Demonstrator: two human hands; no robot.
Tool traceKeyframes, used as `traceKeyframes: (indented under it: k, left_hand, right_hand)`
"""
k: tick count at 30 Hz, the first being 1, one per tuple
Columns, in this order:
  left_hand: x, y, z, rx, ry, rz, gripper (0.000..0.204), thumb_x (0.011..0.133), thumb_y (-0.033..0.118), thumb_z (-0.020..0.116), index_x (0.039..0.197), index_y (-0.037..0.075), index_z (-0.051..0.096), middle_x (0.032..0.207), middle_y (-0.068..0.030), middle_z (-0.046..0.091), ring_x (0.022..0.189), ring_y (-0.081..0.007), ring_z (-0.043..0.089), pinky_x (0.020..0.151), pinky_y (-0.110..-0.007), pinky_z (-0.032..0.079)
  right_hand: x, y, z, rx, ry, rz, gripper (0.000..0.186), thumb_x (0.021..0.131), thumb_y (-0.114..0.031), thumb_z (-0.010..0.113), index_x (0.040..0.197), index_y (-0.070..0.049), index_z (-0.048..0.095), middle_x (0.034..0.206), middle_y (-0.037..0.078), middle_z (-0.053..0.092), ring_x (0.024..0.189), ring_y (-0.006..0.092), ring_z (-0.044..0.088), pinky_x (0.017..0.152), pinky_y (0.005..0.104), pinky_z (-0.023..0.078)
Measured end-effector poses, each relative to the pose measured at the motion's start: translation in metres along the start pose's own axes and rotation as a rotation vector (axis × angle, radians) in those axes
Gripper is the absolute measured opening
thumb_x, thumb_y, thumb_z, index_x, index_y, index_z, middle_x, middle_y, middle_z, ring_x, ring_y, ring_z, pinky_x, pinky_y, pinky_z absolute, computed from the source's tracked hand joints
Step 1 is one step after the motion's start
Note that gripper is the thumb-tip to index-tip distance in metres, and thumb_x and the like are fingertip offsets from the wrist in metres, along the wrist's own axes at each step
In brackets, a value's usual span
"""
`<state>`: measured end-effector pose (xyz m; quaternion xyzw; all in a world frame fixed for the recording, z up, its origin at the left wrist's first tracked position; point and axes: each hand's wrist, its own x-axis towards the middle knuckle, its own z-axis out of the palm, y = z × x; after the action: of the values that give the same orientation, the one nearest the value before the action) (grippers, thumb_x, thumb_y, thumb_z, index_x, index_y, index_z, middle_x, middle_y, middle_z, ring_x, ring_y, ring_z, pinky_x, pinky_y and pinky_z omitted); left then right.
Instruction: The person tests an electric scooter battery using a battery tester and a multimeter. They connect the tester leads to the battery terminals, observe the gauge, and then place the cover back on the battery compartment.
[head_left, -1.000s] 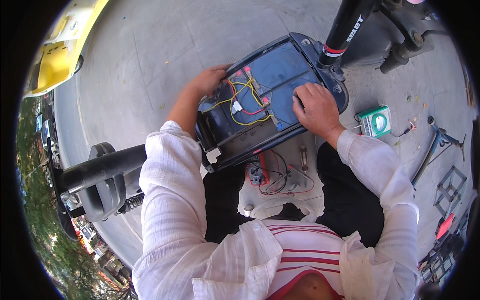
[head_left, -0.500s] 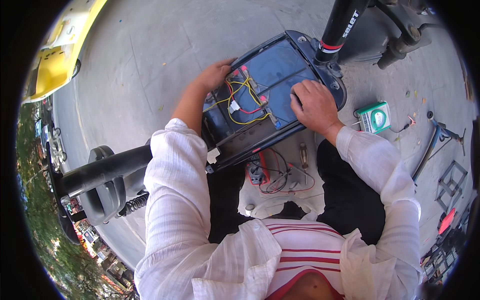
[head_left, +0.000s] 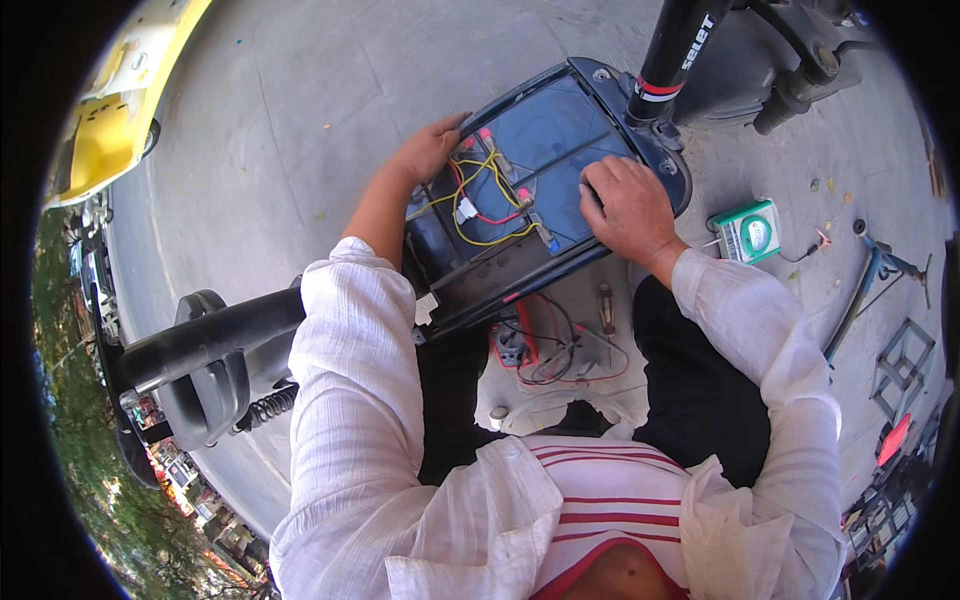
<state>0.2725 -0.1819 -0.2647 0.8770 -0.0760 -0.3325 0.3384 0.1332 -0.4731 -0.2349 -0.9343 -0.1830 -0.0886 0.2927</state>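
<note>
An open black scooter deck [head_left: 492, 302] holds dark batteries [head_left: 560, 125] linked by yellow and red wires [head_left: 480, 185] with a white connector [head_left: 465, 210]. My left hand [head_left: 425, 155] grips the deck's far-left edge, its fingertips partly hidden. My right hand [head_left: 630, 205] lies on the battery tops near the right end, fingers curled; what is under them is hidden. Below the deck, a red multimeter [head_left: 512, 343] with tangled test leads and a screwdriver [head_left: 606, 308] lie on the ground near my legs.
A black steering column [head_left: 670, 55] rises at top right; a black tube [head_left: 210, 340] extends left. A green-and-white device with a cable [head_left: 745, 233], a metal tool stand [head_left: 870, 270] and a metal frame [head_left: 900, 370] lie rightward. A yellow body shell [head_left: 110, 130] stands upper left.
The deck and both my hands have shifted slightly upward and to the left in the view. My hands keep much the same hold.
</note>
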Motion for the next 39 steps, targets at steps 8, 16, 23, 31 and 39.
traceKeyframes:
  k: [8,16,23,31,39]
  left_hand:
    - [-0.019,-0.009,-0.007,-0.096,-0.012,-0.047,0.050,0.091,0.016,0.040,0.140,0.008,0.049,0.120,-0.0132,0.064,0.112,-0.0200,0.058,0.099,-0.031,0.043]
    - [-0.009,-0.019,-0.002,-0.098,0.026,0.040,0.048,0.093,0.020,0.042,0.140,0.010,0.050,0.116,-0.0116,0.065,0.098,-0.0201,0.062,0.091,-0.030,0.048]
    - [-0.017,-0.013,-0.017,-0.159,0.015,-0.191,0.047,0.087,0.019,0.045,0.131,0.009,0.060,0.116,-0.0125,0.065,0.102,-0.0198,0.060,0.093,-0.027,0.044]
    - [-0.006,-0.010,-0.021,-0.026,-0.052,-0.058,0.048,0.087,0.015,0.041,0.130,0.005,0.059,0.118,-0.0126,0.066,0.109,-0.0198,0.060,0.098,-0.027,0.042]
    - [0.000,0.005,-0.004,-0.029,-0.052,-0.052,0.048,0.097,0.022,0.043,0.143,0.008,0.045,0.126,-0.0120,0.061,0.116,-0.0187,0.056,0.101,-0.029,0.041]
  right_hand:
    - [-0.002,0.004,0.002,-0.002,0.012,-0.003,0.012,0.082,-0.014,0.062,0.084,-0.007,0.052,0.079,0.010,0.052,0.078,0.0290,0.055,0.070,0.0408,0.043]
    - [-0.002,0.004,0.000,0.010,0.013,-0.002,0.012,0.082,-0.014,0.062,0.084,-0.007,0.052,0.079,0.010,0.052,0.079,0.0292,0.055,0.070,0.0410,0.044]
    - [-0.001,0.003,0.002,-0.002,0.008,0.003,0.012,0.082,-0.014,0.063,0.083,-0.007,0.053,0.078,0.009,0.052,0.079,0.0291,0.056,0.070,0.0412,0.044]
    - [-0.002,0.005,0.002,0.020,0.024,-0.012,0.013,0.082,-0.015,0.063,0.084,-0.007,0.052,0.079,0.009,0.052,0.079,0.0287,0.055,0.071,0.0411,0.044]
    - [-0.001,0.004,0.004,-0.002,0.003,0.000,0.013,0.082,-0.015,0.063,0.085,-0.007,0.053,0.079,0.009,0.052,0.079,0.0289,0.055,0.071,0.0413,0.044]
